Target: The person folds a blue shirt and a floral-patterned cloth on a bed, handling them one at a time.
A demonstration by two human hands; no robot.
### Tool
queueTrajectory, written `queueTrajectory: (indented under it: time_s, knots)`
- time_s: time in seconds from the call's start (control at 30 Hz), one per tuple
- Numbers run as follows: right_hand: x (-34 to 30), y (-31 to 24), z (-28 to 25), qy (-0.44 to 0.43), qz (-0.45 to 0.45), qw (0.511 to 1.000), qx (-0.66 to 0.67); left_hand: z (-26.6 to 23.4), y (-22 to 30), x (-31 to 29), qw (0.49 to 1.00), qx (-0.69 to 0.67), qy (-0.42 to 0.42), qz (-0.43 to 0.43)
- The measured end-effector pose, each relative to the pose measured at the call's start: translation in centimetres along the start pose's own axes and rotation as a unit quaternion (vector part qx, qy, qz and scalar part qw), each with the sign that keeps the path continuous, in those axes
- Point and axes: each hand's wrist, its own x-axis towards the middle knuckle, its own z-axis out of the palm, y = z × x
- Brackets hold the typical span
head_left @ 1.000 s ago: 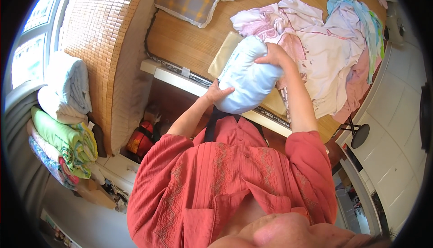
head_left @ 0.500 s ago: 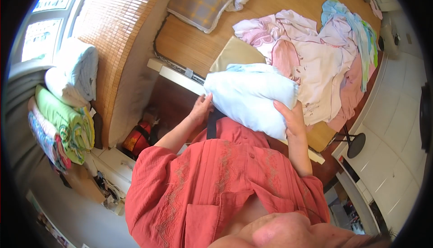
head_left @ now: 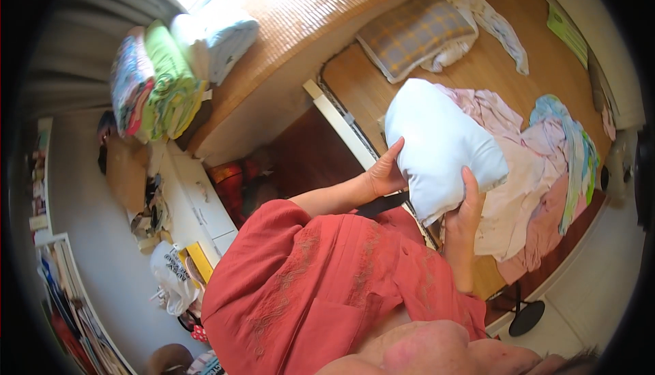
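Observation:
A plump, pale blue padded bundle (head_left: pixel 440 146), like a pillow or a folded quilt, is held up in front of me, tilted, over the near edge of the bed. My left hand (head_left: pixel 387 172) grips its left side, the thumb pressed along the edge. At the lower right corner my right hand (head_left: pixel 465 210) holds it, thumb up on the front face and the other fingers hidden behind. Beyond the bundle, pink and cream clothes (head_left: pixel 525 163) lie in a loose heap. The bundle hides part of that heap.
On the wooden bed surface (head_left: pixel 505 40) lie a plaid pillow (head_left: pixel 419 34) and white cloth (head_left: pixel 491 23). A stack of folded bedding (head_left: pixel 167 81) stands on the window ledge at left. White drawers (head_left: pixel 198 191) are below it. A round black stand (head_left: pixel 527 318) is at lower right.
My view has turned left, so the room has shifted in the picture. The bundle has been lifted and tipped more upright, and my left hand now presses against its side.

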Motion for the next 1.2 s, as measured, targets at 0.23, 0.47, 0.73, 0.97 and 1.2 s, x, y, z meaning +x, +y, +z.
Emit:
queueTrajectory:
  time_s: [0.23,0.47,0.73,0.97,1.2]
  knots:
    - [-0.4,2.4,2.5,-0.071,-0.019,0.996,-0.058,2.5,4.0,-2.3,0.991,-0.023,0.077,0.109]
    - [4.6,5.7,10.6,-0.117,-0.013,0.987,-0.106,1.2,14.2,-3.2,0.983,-0.038,0.099,0.148]
    - [15.9,13.8,29.0,-0.242,0.021,0.966,-0.092,3.3,38.9,-6.1,0.944,0.046,0.048,0.323]
    - [29.1,25.8,42.7,-0.341,-0.047,0.923,-0.17,-2.2,59.5,-7.1,0.858,0.154,0.106,0.479]
    - [29.8,34.0,29.5,-0.396,0.135,0.773,-0.476,-17.9,44.5,-3.2,0.843,0.278,0.411,0.208]
